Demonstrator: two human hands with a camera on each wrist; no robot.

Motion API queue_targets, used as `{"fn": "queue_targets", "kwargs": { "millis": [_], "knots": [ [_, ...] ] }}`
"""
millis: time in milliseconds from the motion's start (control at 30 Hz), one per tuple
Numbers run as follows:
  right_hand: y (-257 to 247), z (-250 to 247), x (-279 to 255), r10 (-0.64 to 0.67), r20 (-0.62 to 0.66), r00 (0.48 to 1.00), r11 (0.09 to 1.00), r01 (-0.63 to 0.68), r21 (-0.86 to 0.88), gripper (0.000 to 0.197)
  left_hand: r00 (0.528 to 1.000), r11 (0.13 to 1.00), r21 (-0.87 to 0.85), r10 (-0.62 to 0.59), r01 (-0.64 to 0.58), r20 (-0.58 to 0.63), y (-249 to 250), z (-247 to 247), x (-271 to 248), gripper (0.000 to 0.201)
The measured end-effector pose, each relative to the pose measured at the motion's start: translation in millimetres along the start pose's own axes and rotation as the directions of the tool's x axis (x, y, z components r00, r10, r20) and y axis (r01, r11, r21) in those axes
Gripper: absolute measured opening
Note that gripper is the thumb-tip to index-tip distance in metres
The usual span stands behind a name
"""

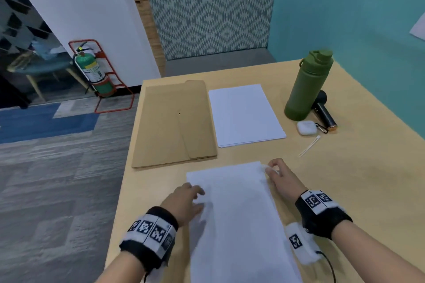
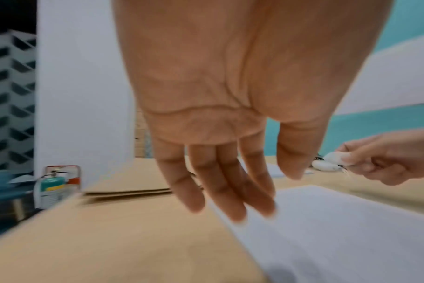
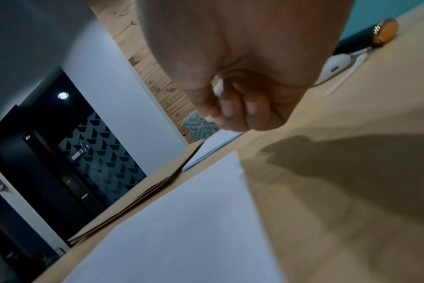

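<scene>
White paper sheet (image 1: pixel 236 213) lies just before flat brown envelope (image 1: pixel 174 122), left hand (image 1: pixel 184 200) w/ relaxed fingers (image 2: pixel 218 191) at its edge, right hand (image 1: pixel 281 178) pinching small white item (image 2: pixel 338 157) by far corner; weak hold-down, so sheet may skid.

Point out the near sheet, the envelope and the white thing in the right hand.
sheet (image 1: pixel 236 209), head view, middle of its bare face.
envelope (image 1: pixel 161 126), head view, its front left of the flap.
white thing (image 2: pixel 337 157), left wrist view, the end sticking out of the right hand's (image 2: pixel 387 160) pinch.
</scene>
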State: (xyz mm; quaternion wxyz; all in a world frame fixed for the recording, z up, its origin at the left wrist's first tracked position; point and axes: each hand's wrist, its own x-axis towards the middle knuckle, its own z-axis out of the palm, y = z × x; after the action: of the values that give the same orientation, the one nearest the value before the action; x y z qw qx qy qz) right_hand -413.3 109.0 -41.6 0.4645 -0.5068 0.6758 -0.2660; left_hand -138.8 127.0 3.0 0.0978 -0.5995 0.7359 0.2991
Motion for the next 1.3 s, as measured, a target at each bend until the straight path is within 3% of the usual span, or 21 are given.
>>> {"fn": "queue_targets", "kwargs": {
  "millis": [133,300,400,500,667,733,800,933,1000,1067,1167,1300],
  "knots": [
    [-1,12,-16,0.043,0.091,0.995,0.998,-0.039,-0.049,0.017,0.993,0.986,0.116,0.12,-0.121,0.011,30,21,30,0.081],
    [-8,27,-22,0.041,0.166,0.985,0.988,-0.014,-0.157,0.012,0.987,0.978,0.163,0.108,-0.128,0.122,33,44,44,0.117],
    [-17,34,-19,0.027,0.24,0.97,0.979,0.022,-0.201,0.005,0.985,0.976,0.169,0.118,-0.138,0.124,29,49,47,0.119],
    [-25,40,-10,0.045,0.301,0.953,0.951,0.052,-0.304,0.012,0.985,0.974,0.174,0.124,-0.144,0.119,26,50,48,0.12],
    [-30,47,1,0.045,0.194,0.98,0.929,0.031,-0.37,0.018,0.986,0.976,0.163,0.126,-0.143,0.111,24,53,49,0.121],
    [-26,44,-5,0.021,0.192,0.981,0.937,0.048,-0.346,0.012,0.983,0.978,0.153,0.122,-0.143,0.139,26,52,51,0.118],
    [-17,37,-16,0.024,0.258,0.966,0.942,0.065,-0.33,0.008,0.978,0.977,0.163,0.107,-0.136,0.178,30,51,53,0.115],
    [-11,27,-27,0.114,0.475,0.872,0.897,0.115,-0.427,0.016,0.975,0.97,0.212,0.07,-0.115,0.209,35,51,57,0.115],
    [-15,28,-20,0.085,0.397,0.914,0.925,0.076,-0.373,0.011,0.975,0.965,0.235,0.064,-0.115,0.215,35,52,57,0.116],
    [-18,31,-9,0.04,0.231,0.972,0.958,0.028,-0.284,0.011,0.975,0.962,0.245,0.064,-0.117,0.215,35,51,57,0.115],
    [-15,37,-8,-0.007,0.126,0.992,0.964,0.04,-0.262,0.015,0.976,0.96,0.255,0.062,-0.115,0.208,35,50,55,0.115],
    [-7,37,-33,0.019,0.353,0.935,0.94,0.104,-0.325,0.014,0.975,0.963,0.243,0.06,-0.112,0.212,36,50,55,0.115]
  ]
}}
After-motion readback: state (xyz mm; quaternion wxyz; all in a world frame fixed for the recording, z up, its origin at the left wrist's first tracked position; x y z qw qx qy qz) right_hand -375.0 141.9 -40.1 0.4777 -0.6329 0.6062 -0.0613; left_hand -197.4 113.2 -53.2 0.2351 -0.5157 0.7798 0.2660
